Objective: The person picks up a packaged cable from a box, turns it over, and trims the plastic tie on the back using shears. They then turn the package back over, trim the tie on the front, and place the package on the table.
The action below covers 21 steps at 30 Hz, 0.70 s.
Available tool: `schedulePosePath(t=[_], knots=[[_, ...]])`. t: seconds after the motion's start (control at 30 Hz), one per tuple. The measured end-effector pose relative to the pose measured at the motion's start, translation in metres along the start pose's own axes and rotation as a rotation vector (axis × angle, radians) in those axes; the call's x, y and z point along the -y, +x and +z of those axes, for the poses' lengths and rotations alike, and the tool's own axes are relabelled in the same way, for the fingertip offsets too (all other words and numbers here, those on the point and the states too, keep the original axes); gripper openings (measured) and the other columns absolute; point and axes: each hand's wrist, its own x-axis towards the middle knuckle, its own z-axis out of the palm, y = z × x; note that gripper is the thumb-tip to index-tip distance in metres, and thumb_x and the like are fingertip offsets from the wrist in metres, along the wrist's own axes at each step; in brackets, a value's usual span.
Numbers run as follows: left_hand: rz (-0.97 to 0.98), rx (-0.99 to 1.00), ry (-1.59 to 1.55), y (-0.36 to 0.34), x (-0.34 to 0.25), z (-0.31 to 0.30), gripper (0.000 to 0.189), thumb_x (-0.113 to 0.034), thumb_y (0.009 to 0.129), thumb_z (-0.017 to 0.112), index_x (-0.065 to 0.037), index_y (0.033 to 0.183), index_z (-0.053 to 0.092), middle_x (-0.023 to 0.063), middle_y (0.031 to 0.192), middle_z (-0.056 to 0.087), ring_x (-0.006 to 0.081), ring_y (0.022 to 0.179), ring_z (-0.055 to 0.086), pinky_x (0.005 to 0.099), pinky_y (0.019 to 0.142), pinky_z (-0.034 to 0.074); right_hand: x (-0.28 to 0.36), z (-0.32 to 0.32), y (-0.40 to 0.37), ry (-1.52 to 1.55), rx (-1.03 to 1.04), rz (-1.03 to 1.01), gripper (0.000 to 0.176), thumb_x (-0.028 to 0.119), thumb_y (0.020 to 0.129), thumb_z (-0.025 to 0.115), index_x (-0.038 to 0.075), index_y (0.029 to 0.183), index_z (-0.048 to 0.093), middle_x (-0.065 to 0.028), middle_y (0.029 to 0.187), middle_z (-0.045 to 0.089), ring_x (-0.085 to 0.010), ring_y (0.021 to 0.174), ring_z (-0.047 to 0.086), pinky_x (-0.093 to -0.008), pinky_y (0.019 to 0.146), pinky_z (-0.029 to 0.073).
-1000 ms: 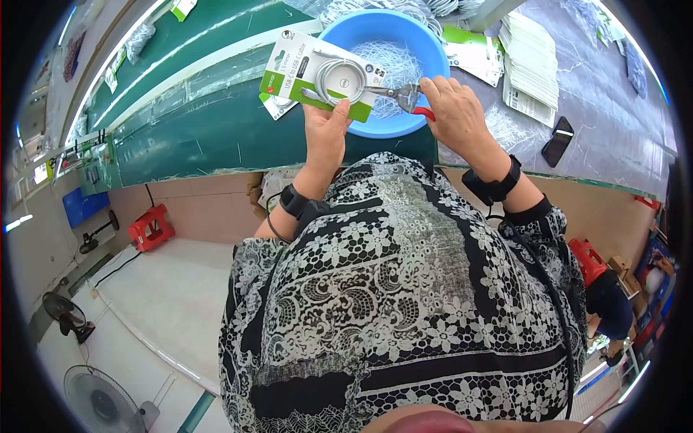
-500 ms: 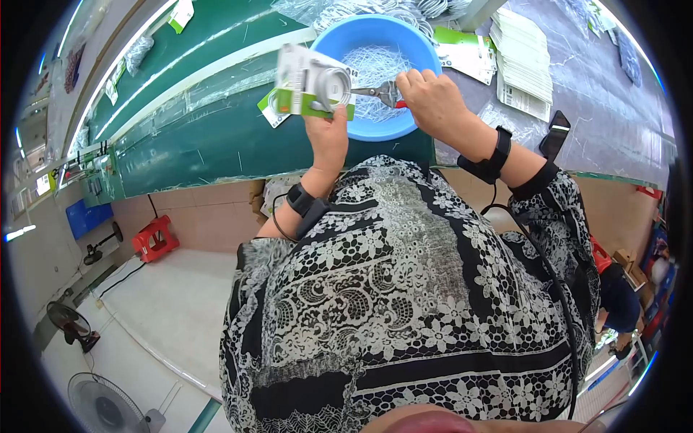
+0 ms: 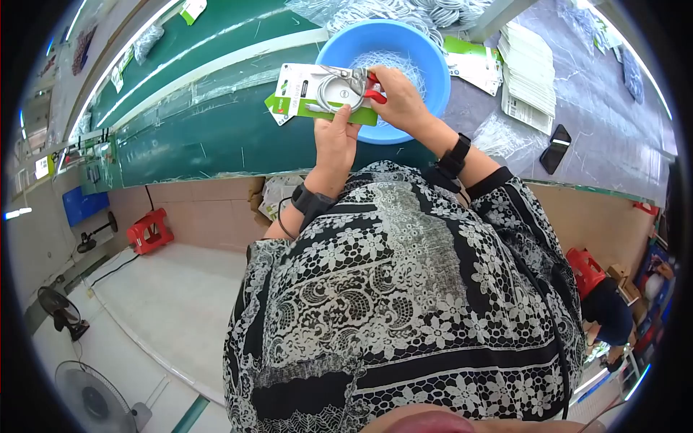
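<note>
My left hand (image 3: 336, 137) grips a white and green packaging card (image 3: 294, 88) by its lower edge, thumb on the front. A coiled grey-white cable (image 3: 323, 92) lies against the card's face. In my right hand (image 3: 397, 94) are red-handled cutting pliers (image 3: 375, 95), their metal jaws over the cable coil near the card's top edge. Whether the jaws are closed on anything is too small to tell. Beneath both hands stands a blue basin (image 3: 439, 79) holding many thin white plastic strips (image 3: 390, 65).
To the right are a stack of white cards (image 3: 528, 72), green and white cards (image 3: 473, 65) and a black phone (image 3: 555, 149). Coiled cables (image 3: 390, 16) lie behind the basin. Another card (image 3: 280, 110) rests left of it. A red stool (image 3: 150, 232) stands on the floor.
The pliers have moved left from over the basin onto the card's coil. The card has turned to face me more squarely, and my right arm has come inward.
</note>
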Motion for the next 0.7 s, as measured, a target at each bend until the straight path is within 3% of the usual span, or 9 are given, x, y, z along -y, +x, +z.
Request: schedulePosePath(t=[0.13,0.2,0.3,0.43,0.5,0.57,0.63,0.7], knots=[[-0.018,-0.022,-0.076,-0.002,-0.003,-0.010,0.037,0.000,0.093,0.048,-0.002,0.129,0.038,0.0120,0.124,0.051,0.0231,0.111,0.056,0.0389,0.093,0.051,0.002,0.000,0.001,0.062,0.151,-0.021,0.041,0.005,0.071,0.070,0.005,0.108,0.053,-0.0114,0.093,0.059,-0.0326,0.088,0.056,-0.0389,0.078,0.045],[-0.014,-0.035,-0.108,-0.002,-0.005,-0.018,0.036,0.000,0.093,0.048,-0.002,0.128,0.039,0.0122,0.124,0.051,0.0234,0.111,0.057,0.0391,0.093,0.051,0.005,-0.001,0.005,0.011,0.220,-0.166,0.041,0.005,0.071,0.070,0.005,0.108,0.052,-0.0114,0.093,0.059,-0.0320,0.087,0.056,-0.0395,0.078,0.045],[-0.167,-0.034,-0.227,-0.004,-0.013,-0.037,0.037,0.002,0.091,0.049,0.000,0.127,0.041,0.0128,0.124,0.052,0.0250,0.111,0.057,0.0397,0.092,0.051,0.013,0.010,0.006,0.011,0.279,-0.260,0.041,0.005,0.070,0.070,0.005,0.108,0.053,-0.0117,0.092,0.059,-0.0319,0.087,0.056,-0.0402,0.077,0.046],[-0.051,-0.189,-0.063,-0.031,-0.026,-0.059,0.039,0.004,0.089,0.048,0.000,0.127,0.042,0.0132,0.123,0.052,0.0254,0.107,0.058,0.0399,0.091,0.051,0.023,0.027,0.004,0.046,0.351,-0.236,0.041,0.003,0.070,0.069,0.005,0.107,0.053,-0.0130,0.091,0.059,-0.0326,0.086,0.057,-0.0415,0.076,0.046],[0.138,-0.258,1.597,-0.057,-0.013,-0.145,0.042,0.004,0.086,0.048,0.000,0.127,0.041,0.0129,0.119,0.052,0.0235,0.102,0.059,0.0385,0.086,0.053,0.024,0.037,0.004,0.037,0.405,-0.132,0.039,0.003,0.070,0.068,0.005,0.105,0.053,-0.0143,0.090,0.060,-0.0336,0.085,0.057,-0.0423,0.075,0.046],[0.287,-0.581,0.121,-0.081,-0.041,-0.139,0.043,0.001,0.088,0.051,-0.002,0.129,0.037,0.0115,0.115,0.052,0.0212,0.102,0.059,0.0342,0.078,0.055,0.007,0.038,0.002,0.037,0.385,-0.053,0.035,0.004,0.069,0.066,0.004,0.102,0.054,-0.0160,0.089,0.059,-0.0351,0.087,0.057,-0.0436,0.076,0.046],[0.103,-0.765,0.384,-0.125,-0.058,-0.198,0.052,0.003,0.087,0.050,-0.002,0.135,0.030,0.0129,0.119,0.050,0.0228,0.105,0.058,0.0334,0.077,0.055,-0.025,0.033,-0.001,-0.070,0.341,0.067,0.031,0.006,0.070,0.066,0.003,0.099,0.055,-0.0178,0.089,0.059,-0.0368,0.089,0.057,-0.0452,0.076,0.046],[0.046,-0.775,0.447,-0.163,-0.055,-0.244,0.055,0.003,0.086,0.051,-0.002,0.136,0.029,0.0147,0.121,0.050,0.0244,0.108,0.056,0.0354,0.082,0.053,-0.056,0.023,-0.008,-0.162,0.348,0.091,0.032,0.008,0.071,0.066,0.003,0.100,0.054,-0.0180,0.089,0.059,-0.0370,0.089,0.057,-0.0455,0.076,0.046]])
